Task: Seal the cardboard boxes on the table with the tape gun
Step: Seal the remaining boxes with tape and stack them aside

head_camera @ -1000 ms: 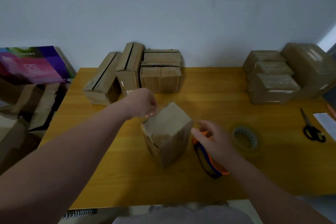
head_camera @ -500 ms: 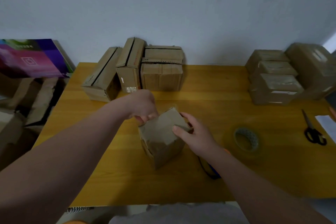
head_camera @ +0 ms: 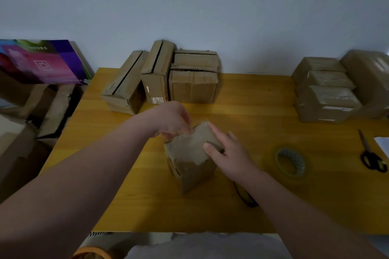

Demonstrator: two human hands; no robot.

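The left hand (head_camera: 172, 121) pinches the far corner of the box (head_camera: 189, 160). The right hand (head_camera: 231, 155) lies on its top, fingers fairly straight, thumb pressing the flap down. The box stands mid-table (head_camera: 252, 111), seemingly untaped. The tape gun (head_camera: 247, 198) lies beside it, mostly hidden under the right forearm. The right boxes (head_camera: 328, 99) look taped, while the back boxes (head_camera: 160, 78) show open seams, so roughly half remains.
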